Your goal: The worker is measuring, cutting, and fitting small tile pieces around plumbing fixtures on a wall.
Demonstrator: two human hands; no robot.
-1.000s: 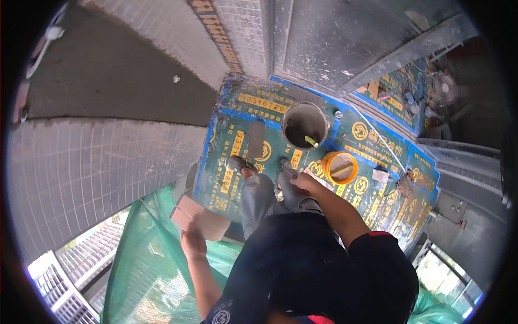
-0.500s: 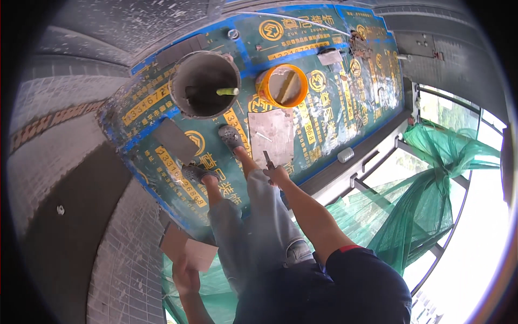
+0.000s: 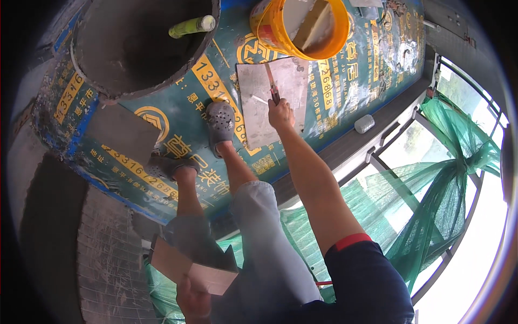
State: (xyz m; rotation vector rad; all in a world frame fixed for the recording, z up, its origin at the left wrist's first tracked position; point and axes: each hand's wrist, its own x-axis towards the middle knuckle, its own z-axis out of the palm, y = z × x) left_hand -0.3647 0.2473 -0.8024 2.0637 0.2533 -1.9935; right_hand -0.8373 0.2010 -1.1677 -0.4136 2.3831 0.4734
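Observation:
My right hand [image 3: 280, 114] is stretched forward and grips a narrow trowel [image 3: 271, 81] by its handle. The blade lies over a flat grey tile [image 3: 253, 116] on the green printed floor sheet [image 3: 334, 81]. My left hand [image 3: 193, 298] is low at the bottom edge and holds a beige tile piece [image 3: 186, 267] by its near edge. My feet in grey clogs [image 3: 220, 123] stand on the sheet just left of the grey tile.
An orange bucket [image 3: 270, 29] with a flat tool in it stands beyond the tile. A large dark tub [image 3: 135, 48] holds a green handle [image 3: 191, 25]. A second grey tile [image 3: 121, 132] lies left. Green netting [image 3: 431, 178] hangs at the right; a small roll [image 3: 364, 123] lies by the ledge.
The view has swung and dropped closer to the floor. My right hand has reached out onto the grey tile with the trowel. My left hand still holds the beige tile piece.

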